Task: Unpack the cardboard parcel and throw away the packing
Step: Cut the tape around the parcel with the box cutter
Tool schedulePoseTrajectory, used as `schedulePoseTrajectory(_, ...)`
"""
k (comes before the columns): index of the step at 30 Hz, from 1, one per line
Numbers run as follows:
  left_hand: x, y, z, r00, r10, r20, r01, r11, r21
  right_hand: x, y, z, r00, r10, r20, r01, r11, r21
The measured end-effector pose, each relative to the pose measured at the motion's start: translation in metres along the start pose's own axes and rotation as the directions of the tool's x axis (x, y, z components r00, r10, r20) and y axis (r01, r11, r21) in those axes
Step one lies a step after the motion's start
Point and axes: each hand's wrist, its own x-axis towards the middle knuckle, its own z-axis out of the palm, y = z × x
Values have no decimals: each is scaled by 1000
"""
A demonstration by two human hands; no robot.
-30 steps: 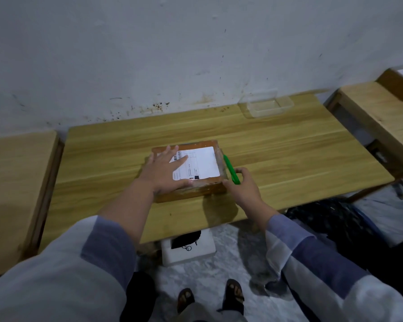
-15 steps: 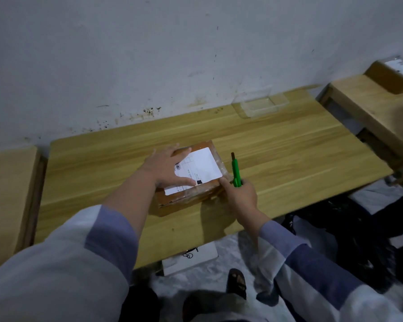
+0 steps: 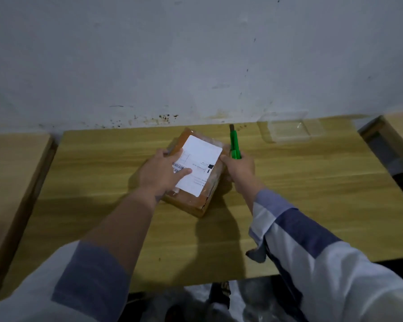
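While the left hand is lying spread on the parcel at the table's centre, the right hand, at 3 o'clock, is gripping a green cutter; its fingers are hidden.

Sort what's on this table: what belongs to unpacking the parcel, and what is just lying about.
For the job: cardboard parcel, taped, white label on top, left hand on it; green cutter, gripped by right hand.

Lying about: clear plastic tray by the wall.
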Motion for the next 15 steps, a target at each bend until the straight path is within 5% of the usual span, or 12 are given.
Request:
schedulePoseTrajectory(10, -10, 16, 7, 966, -245, -83, 249, 967, 45, 60, -41, 31, 955, -69, 287, 133, 969, -209)
schedulePoseTrajectory(15, -14, 9, 7, 965, -246, -86, 248, 969, 14, 50, -41, 23, 933, -142, 330, 243, 926, -288)
